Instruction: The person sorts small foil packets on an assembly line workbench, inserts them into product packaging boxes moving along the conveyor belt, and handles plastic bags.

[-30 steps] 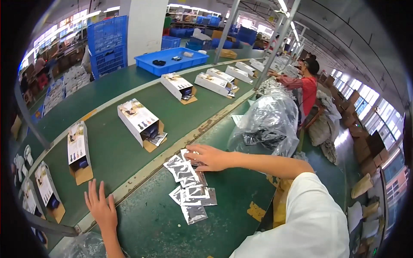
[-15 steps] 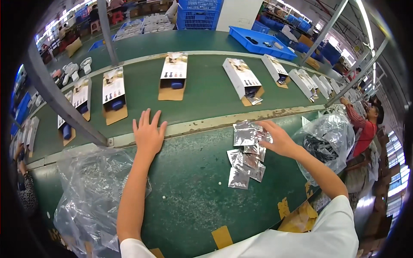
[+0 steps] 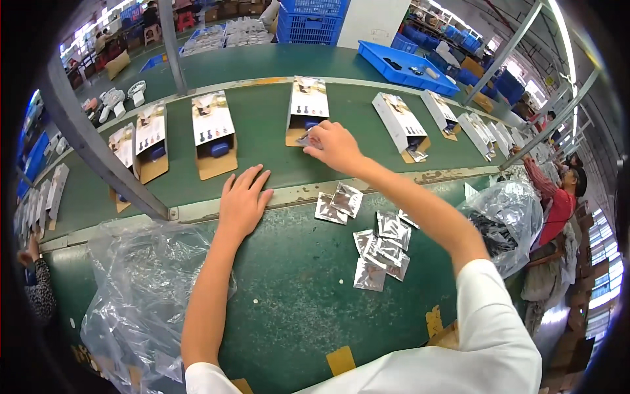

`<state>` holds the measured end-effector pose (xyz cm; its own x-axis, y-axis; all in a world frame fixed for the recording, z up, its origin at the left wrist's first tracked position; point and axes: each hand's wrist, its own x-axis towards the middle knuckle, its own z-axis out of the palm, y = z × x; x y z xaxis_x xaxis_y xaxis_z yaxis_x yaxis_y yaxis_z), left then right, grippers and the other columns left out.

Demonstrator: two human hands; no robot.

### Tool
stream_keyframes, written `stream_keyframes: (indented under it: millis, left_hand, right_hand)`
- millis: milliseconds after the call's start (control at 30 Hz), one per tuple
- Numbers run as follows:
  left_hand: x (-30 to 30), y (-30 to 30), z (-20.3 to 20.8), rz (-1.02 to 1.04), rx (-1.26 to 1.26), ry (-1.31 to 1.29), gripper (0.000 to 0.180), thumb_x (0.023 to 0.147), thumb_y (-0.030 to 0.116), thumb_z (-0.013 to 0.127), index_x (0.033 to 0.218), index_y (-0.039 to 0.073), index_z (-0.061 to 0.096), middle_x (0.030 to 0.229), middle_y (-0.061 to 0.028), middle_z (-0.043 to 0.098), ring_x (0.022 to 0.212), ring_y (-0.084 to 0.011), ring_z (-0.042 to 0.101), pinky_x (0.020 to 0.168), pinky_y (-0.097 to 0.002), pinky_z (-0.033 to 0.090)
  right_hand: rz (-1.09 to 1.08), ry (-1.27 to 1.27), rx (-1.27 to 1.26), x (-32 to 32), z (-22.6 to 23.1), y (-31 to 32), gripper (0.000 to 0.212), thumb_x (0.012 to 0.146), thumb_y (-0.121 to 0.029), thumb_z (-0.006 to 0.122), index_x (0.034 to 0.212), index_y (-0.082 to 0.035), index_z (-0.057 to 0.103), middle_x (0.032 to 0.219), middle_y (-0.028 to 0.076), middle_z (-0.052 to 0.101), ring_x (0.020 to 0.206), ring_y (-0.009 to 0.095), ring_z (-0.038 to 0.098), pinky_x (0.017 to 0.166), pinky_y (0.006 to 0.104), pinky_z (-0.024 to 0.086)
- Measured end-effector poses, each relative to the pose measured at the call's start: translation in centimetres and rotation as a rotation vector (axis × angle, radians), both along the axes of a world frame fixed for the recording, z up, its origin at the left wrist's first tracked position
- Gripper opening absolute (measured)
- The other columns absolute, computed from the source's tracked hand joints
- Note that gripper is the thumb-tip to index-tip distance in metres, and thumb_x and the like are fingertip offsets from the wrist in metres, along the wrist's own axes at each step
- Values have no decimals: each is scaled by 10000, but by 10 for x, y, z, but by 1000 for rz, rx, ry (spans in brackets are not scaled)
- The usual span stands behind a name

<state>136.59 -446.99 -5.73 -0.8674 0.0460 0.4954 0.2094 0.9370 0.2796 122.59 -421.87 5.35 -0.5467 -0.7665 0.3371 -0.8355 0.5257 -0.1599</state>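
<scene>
Nearest the person, a clear plastic bag lies crumpled on the left of the green worktable. To its right, a loose cluster of silver packets overlaps on the tabletop, partly behind the right forearm, and two more packets lie just beyond it, one overlapping the other. The left hand rests palm down by the pale rail, fingers a little spread, holding nothing. Farther out, over the green belt, the right hand is closed in a narrow pinch on a silver packet at the open near end of a white printed box, where something dark blue shows inside. Similar boxes stand along the belt on both sides. Beyond them sit a shallow blue tray and stacked blue crates.
</scene>
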Motion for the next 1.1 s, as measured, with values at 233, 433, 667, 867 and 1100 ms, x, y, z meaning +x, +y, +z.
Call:
stream_keyframes:
  millis: [233,433,667,867,1100]
  left_hand:
    - [4,-34,-4,-56,14,39,434,985,344,608,1371,145,618,1466,-51,558,1366,-239,514,1156,-485,361]
    - [16,-67,1,81,49,145,503,956,322,655,1410,117,586,1517,-150,484,1398,-328,460,1153,-512,341]
    - [15,-107,-26,488,-7,42,557,1009,465,551,1385,58,605,1529,-194,467,1448,-352,400,1166,-559,311]
    - [24,-142,-26,344,15,21,463,1018,421,551,1358,116,632,1470,-106,550,1376,-278,497,1151,-541,339]
    - [46,-190,-22,227,22,49,406,1012,375,574,1319,124,656,1426,-48,587,1346,-220,523,1138,-518,368]
  right_hand:
    - [-389,262,-141,-57,-85,-83,419,942,-449,633,806,-65,732,922,117,672,939,320,622,779,469,478]
    - [-399,225,-143,-25,-97,-73,546,1004,-432,557,1366,-24,552,1306,203,630,1284,381,530,1067,486,398]
    - [-152,-59,68,93,-59,-44,773,898,-403,720,1506,-35,413,1433,205,519,1337,395,482,1114,492,380]
    - [-166,-226,64,117,-46,-68,653,836,-240,800,1379,-11,517,1313,178,595,1229,367,564,1035,433,459]
    - [-143,-79,-150,108,-50,-151,462,861,-245,787,1214,-23,589,1235,150,613,1091,340,642,905,421,525]
